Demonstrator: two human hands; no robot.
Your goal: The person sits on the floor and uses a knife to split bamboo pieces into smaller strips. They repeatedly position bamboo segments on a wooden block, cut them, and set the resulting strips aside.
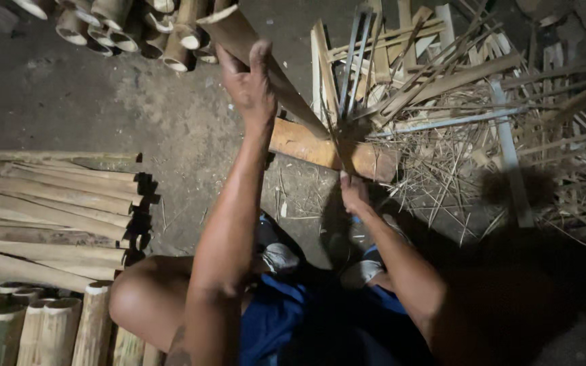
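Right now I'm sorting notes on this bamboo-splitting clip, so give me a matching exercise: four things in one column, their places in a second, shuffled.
Things:
1. left hand
2. right hand
3. split bamboo slats
4. round bamboo tubes

Places:
A. stacked flat on the ground at the left edge
B. piled at the top of the view, open ends showing
C. raised, gripping the upper end of the bamboo piece
D. low, near the wooden block, at the foot of the bamboo piece

Pairs: 1-C, 2-D, 3-A, 4-B
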